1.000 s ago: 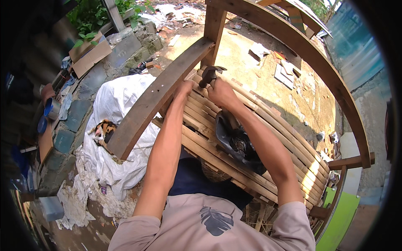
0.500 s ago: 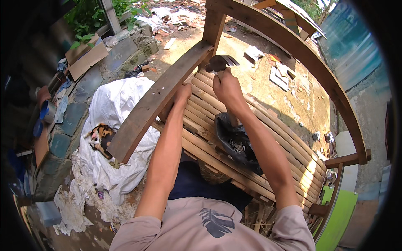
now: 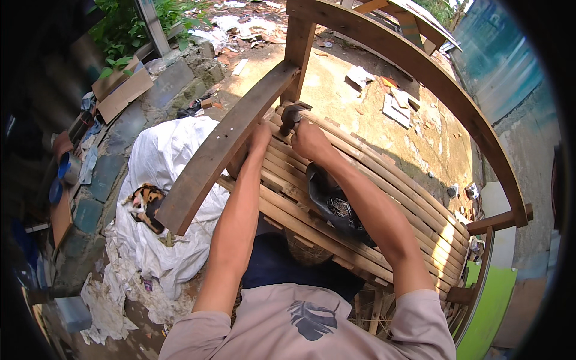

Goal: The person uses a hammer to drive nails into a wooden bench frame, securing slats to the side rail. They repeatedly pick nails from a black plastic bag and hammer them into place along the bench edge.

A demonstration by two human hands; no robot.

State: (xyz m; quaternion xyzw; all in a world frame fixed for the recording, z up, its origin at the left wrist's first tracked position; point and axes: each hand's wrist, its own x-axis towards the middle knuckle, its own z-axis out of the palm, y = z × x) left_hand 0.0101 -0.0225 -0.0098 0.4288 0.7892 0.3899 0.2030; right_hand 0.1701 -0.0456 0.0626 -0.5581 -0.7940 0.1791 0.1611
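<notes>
My right hand (image 3: 310, 142) is wrapped round the handle of a claw hammer (image 3: 292, 117). Its dark head is down close to the ends of the bamboo slats (image 3: 366, 157) that form the seat of a wooden bench. Just left of the hammer, my left hand (image 3: 260, 137) is closed at the slat ends, beside the bench's armrest (image 3: 231, 144). The armrest and the hand itself hide the fingertips, so what they pinch is not visible. Under my right forearm, a black plastic bag (image 3: 327, 195) of nails lies open on the slats.
The curved top rail (image 3: 420, 51) of the bench arcs across the far side. On the left, a calico cat (image 3: 146, 207) lies on a white sack (image 3: 174, 141) next to a low block wall (image 3: 126, 132). Scraps litter the ground beyond; a green panel (image 3: 495, 306) stands at right.
The hammer has come down and slightly left, from raised above the slats to close by my left hand. My left hand has stayed nearly in place.
</notes>
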